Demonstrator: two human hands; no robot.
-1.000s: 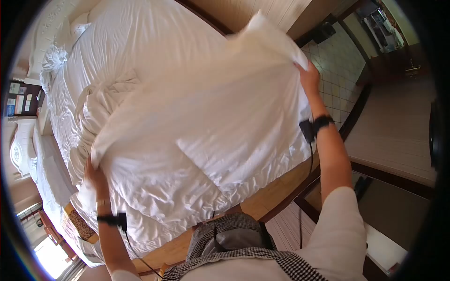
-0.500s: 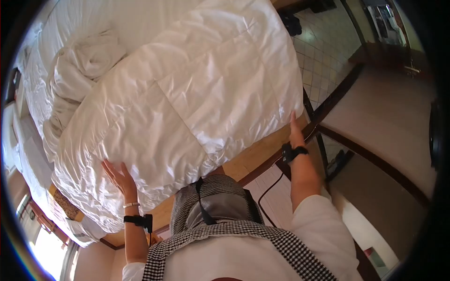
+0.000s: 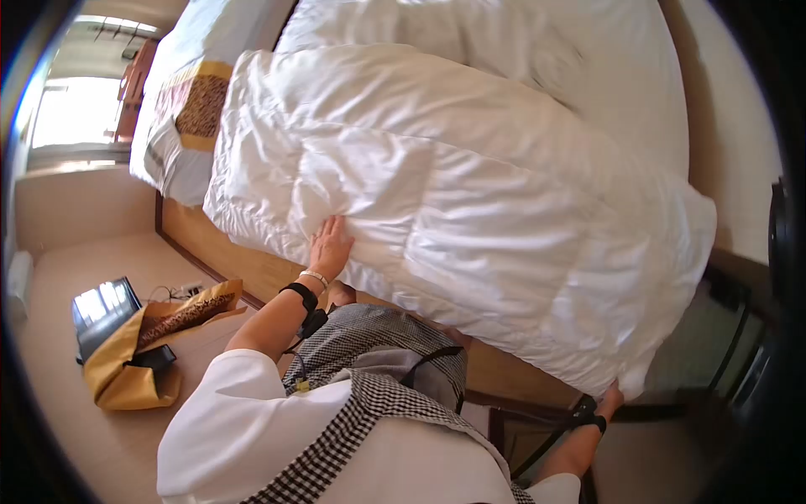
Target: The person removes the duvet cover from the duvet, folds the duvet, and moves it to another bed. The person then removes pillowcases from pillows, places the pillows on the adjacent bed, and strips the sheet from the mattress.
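A thick white duvet (image 3: 495, 227) lies folded over along the near side of the bed, its surface quilted and wrinkled. My left hand (image 3: 333, 246) rests on top of it near the front edge, fingers stretched out and holding nothing. At the far right, my right hand (image 3: 613, 398) is at the duvet's lower corner and seems closed on the fabric, though most of its fingers are hidden. Behind the folded duvet spreads the white bed sheet (image 3: 634, 109).
Wooden bed base (image 3: 197, 231) shows under the duvet. A second bed (image 3: 210, 34) with a patterned runner (image 3: 204, 105) stands at left. On the floor lie a yellow patterned cloth (image 3: 126, 370) and a dark shiny flat object (image 3: 105, 307). A window (image 3: 71, 113) is beyond.
The view has swung left, bringing the floor items into sight. My left hand has settled flatter on the duvet. My right hand, previously beside its edge with fingers extended, is now at its corner.
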